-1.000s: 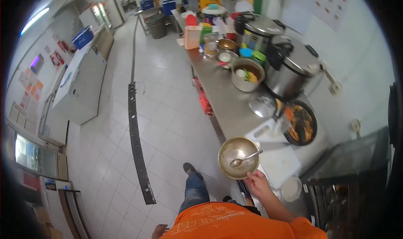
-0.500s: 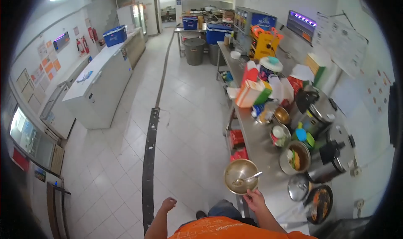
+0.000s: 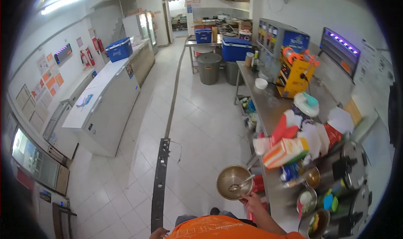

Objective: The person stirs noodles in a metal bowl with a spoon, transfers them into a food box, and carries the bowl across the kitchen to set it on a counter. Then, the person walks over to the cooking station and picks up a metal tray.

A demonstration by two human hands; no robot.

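My right hand (image 3: 252, 202) grips the near rim of a metal bowl (image 3: 224, 187) and holds it out over the floor, left of the steel table's edge. A spoon (image 3: 244, 182) lies in the bowl, its handle leaning on the right rim. Some residue shows around the spoon's end; I cannot make out what it is. My left hand (image 3: 159, 233) is low at the bottom edge of the view, beside my orange shirt. It is mostly cut off, and its finger position is unclear.
On the right, a long steel table (image 3: 261, 101) carries boxes, bags, pots and large dispensers. White freezers (image 3: 105, 108) line the left. A tiled floor (image 3: 201, 125) runs between them, with a dark strip (image 3: 160, 176) along it. Grey bins (image 3: 208, 69) and blue coolers (image 3: 236, 50) stand ahead.
The view has tilted up and shifted, with the table items sliding lower right. The bowl stays in my right hand, slightly lower and further left in view. My left hand has dropped to the bottom edge.
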